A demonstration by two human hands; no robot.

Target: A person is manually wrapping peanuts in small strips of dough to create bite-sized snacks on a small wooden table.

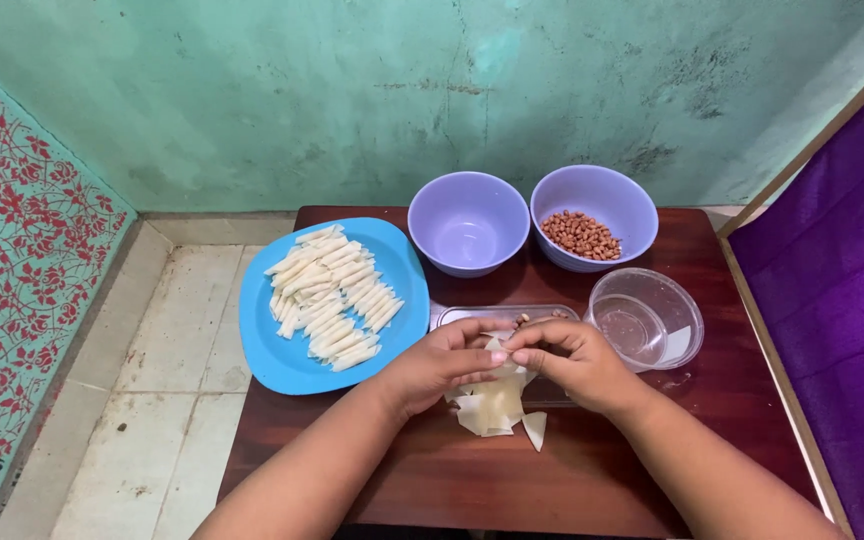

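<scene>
My left hand (442, 362) and my right hand (570, 360) meet over the middle of a small dark wooden table (592, 470). Together their fingertips pinch a thin pale pastry wrapper (495, 345). Under them lies a small pile of the same pale wrappers (497, 410). Just behind my hands sits a shallow clear plastic tray (502, 314), mostly hidden. To the left, a blue plate (282, 365) carries several rolled pale pastry sticks (330, 295).
Two lilac bowls stand at the back: the left bowl (468, 222) looks empty, the right bowl (595, 215) holds peanuts (580, 234). A clear round plastic container (645, 318) sits right of my hands. A green wall is behind, tiled floor at left, purple fabric (842, 300) at right.
</scene>
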